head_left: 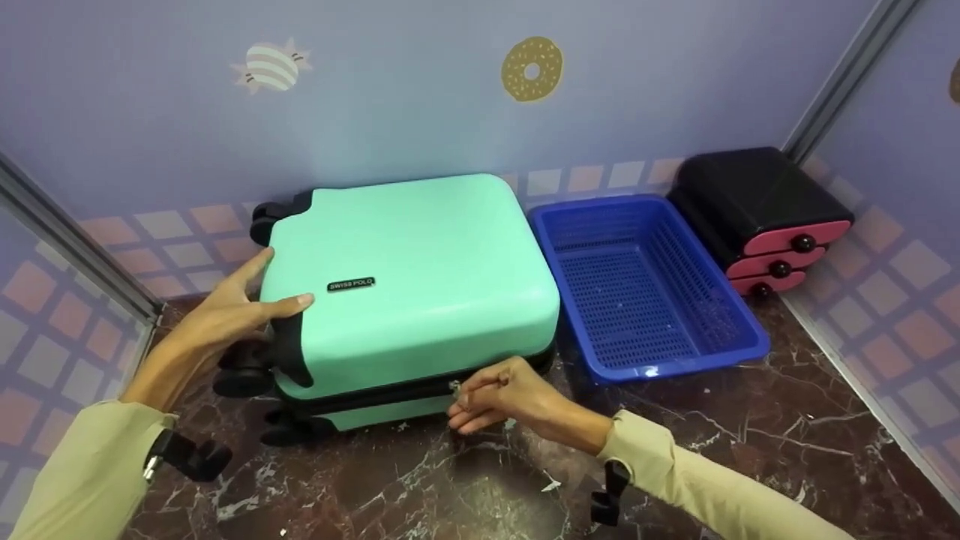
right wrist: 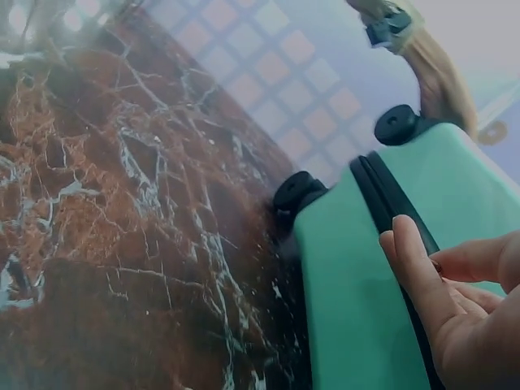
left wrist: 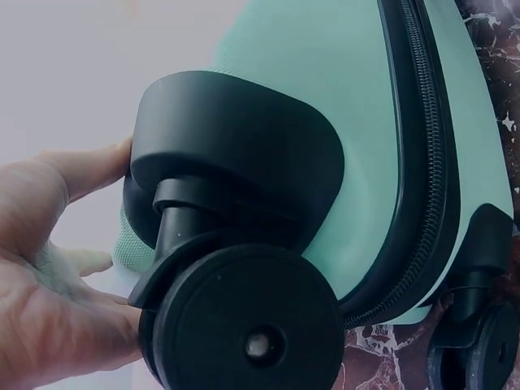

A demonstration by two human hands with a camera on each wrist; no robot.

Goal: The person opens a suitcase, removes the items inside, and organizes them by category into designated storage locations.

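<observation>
A mint-green hard-shell suitcase (head_left: 420,247) lies flat on the floor, its small dark label facing up. My left hand (head_left: 225,307) rests on its wheeled end with thumb and fingers spread; the left wrist view shows that hand beside a black caster wheel (left wrist: 252,325). Along the suitcase's side runs a black zipper (left wrist: 431,146). At the front side, my right hand (head_left: 510,397) pinches a small zipper pull (head_left: 455,388) between thumb and fingers. Most of the pull is hidden by the fingertips.
Right of the suitcase stands a blue plastic basket (head_left: 630,300) with slotted walls. Beyond it, against the wall corner, is a black drawer unit (head_left: 765,187) with pink fronts and round knobs. The floor (head_left: 480,487) is dark red marble-patterned. A patterned wall (head_left: 405,97) rises behind.
</observation>
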